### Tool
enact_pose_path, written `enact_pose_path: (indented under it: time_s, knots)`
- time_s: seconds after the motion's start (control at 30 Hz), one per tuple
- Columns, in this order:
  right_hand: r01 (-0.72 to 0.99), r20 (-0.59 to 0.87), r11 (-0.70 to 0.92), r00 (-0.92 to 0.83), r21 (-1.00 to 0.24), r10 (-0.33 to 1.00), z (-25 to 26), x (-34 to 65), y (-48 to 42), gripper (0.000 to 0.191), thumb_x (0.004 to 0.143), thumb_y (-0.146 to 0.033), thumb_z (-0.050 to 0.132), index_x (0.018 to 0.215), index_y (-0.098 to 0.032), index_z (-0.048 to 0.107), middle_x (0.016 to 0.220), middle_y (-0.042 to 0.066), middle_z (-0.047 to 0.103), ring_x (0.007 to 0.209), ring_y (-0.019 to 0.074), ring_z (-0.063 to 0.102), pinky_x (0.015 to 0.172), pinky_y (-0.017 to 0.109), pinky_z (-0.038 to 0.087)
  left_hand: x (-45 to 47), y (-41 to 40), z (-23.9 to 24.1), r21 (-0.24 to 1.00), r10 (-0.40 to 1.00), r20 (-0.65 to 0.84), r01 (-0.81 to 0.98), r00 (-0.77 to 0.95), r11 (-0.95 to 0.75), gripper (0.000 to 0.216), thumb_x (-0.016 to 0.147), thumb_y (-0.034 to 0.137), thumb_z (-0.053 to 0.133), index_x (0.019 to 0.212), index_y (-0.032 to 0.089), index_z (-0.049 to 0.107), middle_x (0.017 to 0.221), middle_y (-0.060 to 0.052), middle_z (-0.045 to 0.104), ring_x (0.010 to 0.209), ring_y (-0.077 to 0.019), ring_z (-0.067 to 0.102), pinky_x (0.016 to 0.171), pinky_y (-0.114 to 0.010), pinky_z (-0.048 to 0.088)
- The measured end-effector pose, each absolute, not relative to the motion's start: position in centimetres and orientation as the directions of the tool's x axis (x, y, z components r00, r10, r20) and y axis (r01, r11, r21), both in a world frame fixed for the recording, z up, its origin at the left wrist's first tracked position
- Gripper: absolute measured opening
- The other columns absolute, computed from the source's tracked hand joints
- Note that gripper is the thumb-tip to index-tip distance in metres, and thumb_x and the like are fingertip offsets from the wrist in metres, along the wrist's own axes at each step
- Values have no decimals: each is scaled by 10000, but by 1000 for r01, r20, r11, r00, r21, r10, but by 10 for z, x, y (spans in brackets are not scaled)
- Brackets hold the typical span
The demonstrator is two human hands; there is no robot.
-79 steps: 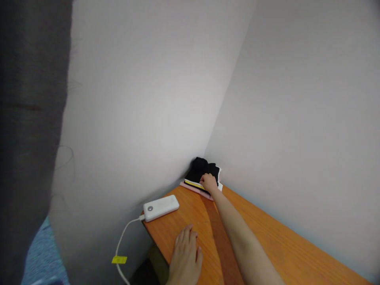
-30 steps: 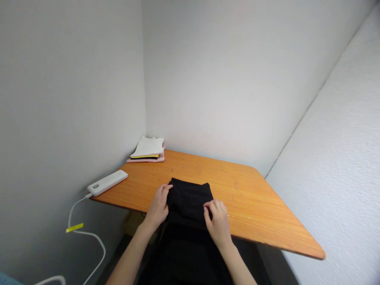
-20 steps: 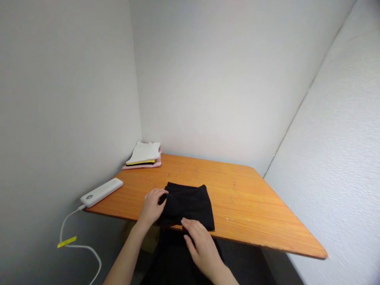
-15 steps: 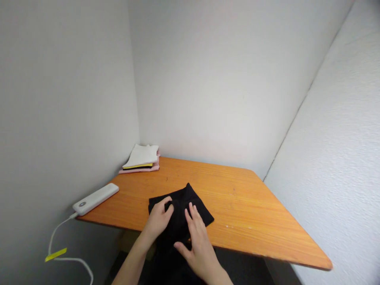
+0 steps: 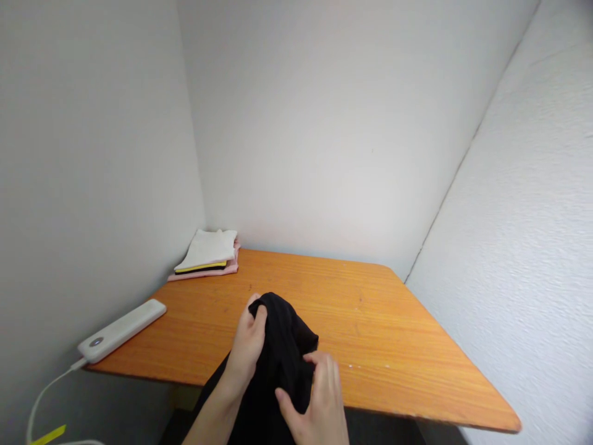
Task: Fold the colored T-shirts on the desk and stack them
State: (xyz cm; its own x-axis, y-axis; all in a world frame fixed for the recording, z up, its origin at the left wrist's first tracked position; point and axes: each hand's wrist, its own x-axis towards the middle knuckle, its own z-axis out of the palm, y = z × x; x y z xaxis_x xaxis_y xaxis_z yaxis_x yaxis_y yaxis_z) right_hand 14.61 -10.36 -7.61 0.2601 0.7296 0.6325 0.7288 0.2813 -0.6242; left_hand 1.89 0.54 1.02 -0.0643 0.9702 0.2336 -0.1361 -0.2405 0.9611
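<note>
A black garment (image 5: pixel 282 352) is bunched at the near edge of an orange wooden table (image 5: pixel 393 346), with part of it hanging over the edge toward me. My left hand (image 5: pixel 250 346) grips its raised top fold between thumb and fingers. My right hand (image 5: pixel 317 402) pinches the cloth lower down, near the table's front edge.
A folded stack of clothes (image 5: pixel 206 256), white on top with yellow, black and pink layers, lies in the far left corner. A white power bank (image 5: pixel 121 330) with a white cable (image 5: pixel 44 395) rests at the left edge. Grey walls close in on three sides.
The black garment lay flat on the table; now both hands have gathered and lifted it into a bunch. The view has shifted slightly right.
</note>
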Motion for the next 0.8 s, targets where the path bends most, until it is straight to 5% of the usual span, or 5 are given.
enact_pose_path:
  time_s: [0.13, 0.27, 0.5, 0.67, 0.8]
  knots:
    - [552, 448, 273, 209, -788, 870, -82, 155, -103, 81, 868, -305, 547, 846, -228, 560, 831, 46, 573, 785, 229, 557, 698, 348, 482, 16, 5, 19, 961, 973, 230, -169, 34, -221, 340, 805, 528, 626, 820, 197, 551, 773, 20, 601, 772, -151, 590, 709, -230, 481]
    - [305, 158, 125, 85, -944, 984, -69, 165, -106, 118, 868, -323, 534, 844, -209, 551, 741, -8, 541, 631, 139, 515, 554, 242, 410, 10, 5, 28, 961, 977, 208, -194, 54, -194, 399, 767, 555, 679, 814, 185, 536, 729, 37, 558, 686, -119, 538, 633, -202, 446]
    - [300, 255, 246, -11, -921, 967, -72, 123, -111, 1072, 406, -396, 927, 1334, -227, 418, 1283, 105, 533, 1134, 303, 538, 953, 390, 469, 20, -1, 27, 955, 985, 172, -250, 15, -163, 422, 772, 586, 642, 866, 194, 517, 771, 28, 582, 731, -136, 581, 676, -231, 481]
    - [225, 319, 282, 148, -932, 936, -76, 115, -106, 272, 824, -282, 589, 1092, -238, 593, 1063, 50, 639, 1000, 239, 612, 907, 369, 499, 13, -9, 26, 964, 963, 219, -190, 160, -188, 409, 668, 382, 765, 894, 214, 468, 828, 25, 603, 770, -149, 620, 711, -250, 502]
    - [232, 299, 245, 239, -941, 924, -66, 165, -107, 191, 842, -286, 533, 970, -228, 662, 1005, 50, 682, 999, 245, 623, 902, 377, 502, -20, 3, 22, 883, 899, 422, 171, 120, -437, 227, 750, 269, 618, 965, 208, 581, 924, -29, 643, 876, -191, 623, 809, -312, 493]
